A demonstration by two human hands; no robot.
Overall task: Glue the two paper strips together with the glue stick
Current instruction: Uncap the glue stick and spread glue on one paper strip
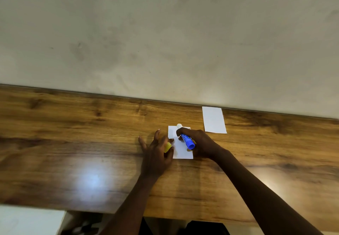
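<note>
I see a pale wall filling the upper half of my view, and below it the wooden desk with a bright glare patch on its left part. On the desk lie 2 white paper strips. The far strip lies flat near the wall, well apart from my hands. The near strip lies flat at the middle of the desk, under both hands. My right hand is wrapped around the blue glue stick, fingers closed on its barrel; the stick tilts with its white tip pointing away from me at the far edge of the near strip, though I cannot tell if the tip touches the paper. My left hand rests at the strip's left edge with several fingers spread on the desk, and it holds the yellow cap between thumb and palm.
</note>
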